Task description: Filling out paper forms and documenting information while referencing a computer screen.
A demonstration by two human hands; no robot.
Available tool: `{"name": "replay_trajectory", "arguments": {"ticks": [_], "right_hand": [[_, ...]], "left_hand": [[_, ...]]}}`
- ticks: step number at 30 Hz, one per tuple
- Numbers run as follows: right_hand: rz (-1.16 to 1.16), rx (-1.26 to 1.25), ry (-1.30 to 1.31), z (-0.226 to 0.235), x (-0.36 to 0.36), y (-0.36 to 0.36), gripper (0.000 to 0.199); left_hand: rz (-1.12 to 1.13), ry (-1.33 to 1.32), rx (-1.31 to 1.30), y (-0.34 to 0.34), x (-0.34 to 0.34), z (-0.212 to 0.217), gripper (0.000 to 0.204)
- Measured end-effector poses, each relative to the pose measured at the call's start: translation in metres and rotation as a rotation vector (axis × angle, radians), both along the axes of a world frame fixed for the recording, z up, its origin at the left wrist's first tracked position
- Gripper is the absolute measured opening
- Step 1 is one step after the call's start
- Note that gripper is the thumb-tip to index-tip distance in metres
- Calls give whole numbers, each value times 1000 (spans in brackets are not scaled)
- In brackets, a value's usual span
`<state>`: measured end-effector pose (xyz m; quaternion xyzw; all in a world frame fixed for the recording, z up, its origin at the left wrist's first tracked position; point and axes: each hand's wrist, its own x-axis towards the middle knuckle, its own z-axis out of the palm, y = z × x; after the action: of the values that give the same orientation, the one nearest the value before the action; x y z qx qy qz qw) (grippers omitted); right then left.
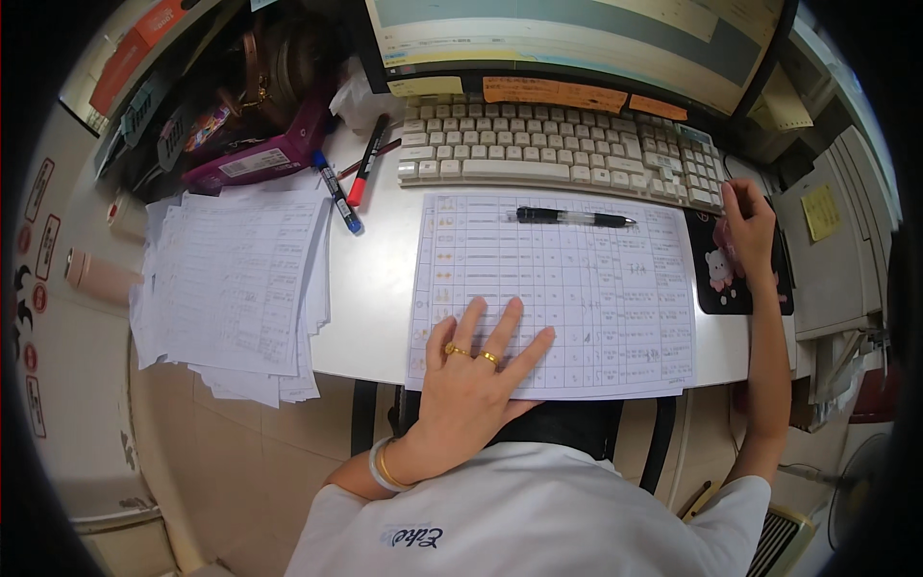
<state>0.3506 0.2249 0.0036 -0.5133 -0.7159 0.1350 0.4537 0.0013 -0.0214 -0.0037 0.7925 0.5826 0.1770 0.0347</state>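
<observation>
The left hand [481,370] lies open, fingers spread, pinning the white printed table sheet [558,288] flat; the right hand [745,231] cups a mouse on the black cartoon mouse pad [716,279].

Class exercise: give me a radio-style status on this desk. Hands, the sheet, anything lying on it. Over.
Left hand flat on printed table sheet, fingers spread. Right hand on mouse, over mouse pad. Black pen lying across sheet's top edge, below keyboard.

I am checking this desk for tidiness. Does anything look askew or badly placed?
Yes. The paper stack at the left is fanned unevenly and hangs over the desk edge. The sheet under the left hand overhangs too.
</observation>
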Motion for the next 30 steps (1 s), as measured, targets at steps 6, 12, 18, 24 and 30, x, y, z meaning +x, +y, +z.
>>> {"name": "replay_trajectory", "arguments": {"ticks": [6,12,18,24,30], "right_hand": [[19,24,10,-2,-5,-5,14],[81,64,-42,-4,-9,-5,13],[40,28,-72,-1,-15,-7,12],[32,15,-33,2,-1,-7,14],[7,42,-33,-5,4,1,19]], "left_hand": [[-37,16,-7,3,-6,3,78],[-17,-24,-20,-5,-13,1,73],[52,-30,75,-8,-11,-8,70],[47,-27,114,-4,-4,-10,81],[133,6,116,-8,-2,-12,79]]}}
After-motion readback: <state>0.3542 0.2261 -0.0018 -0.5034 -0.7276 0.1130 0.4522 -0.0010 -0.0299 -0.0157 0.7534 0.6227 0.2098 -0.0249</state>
